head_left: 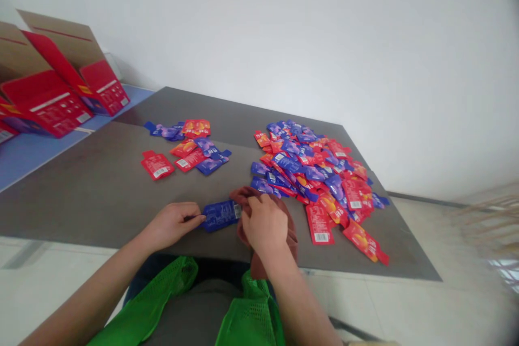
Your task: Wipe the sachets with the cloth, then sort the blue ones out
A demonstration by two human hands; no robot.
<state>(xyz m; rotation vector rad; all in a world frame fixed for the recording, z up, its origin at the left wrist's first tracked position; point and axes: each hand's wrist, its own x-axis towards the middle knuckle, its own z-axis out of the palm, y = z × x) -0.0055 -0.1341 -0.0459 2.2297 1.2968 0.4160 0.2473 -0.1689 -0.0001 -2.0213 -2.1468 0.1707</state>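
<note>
At the table's near edge, my left hand (178,223) pinches one end of a blue pouch (221,215) between thumb and fingers. The pouch lies level, its printed side with a barcode facing up. A reddish-brown cloth (291,235) is bunched under my right hand (265,221), whose fingers are closed on it. The cloth touches the pouch's right end and hangs over the table edge. Just beyond the cloth begins a large pile of red and blue pouches (312,159). Farther left lie several loose ones, among them a red pouch (157,165).
The dark grey table (101,189) stands against a white wall (284,38). To the left, open red cardboard boxes (60,111) sit on a blue surface (24,157). A red pouch (365,240) lies near the front right edge. A blurred slatted wooden object (490,219) is at far right.
</note>
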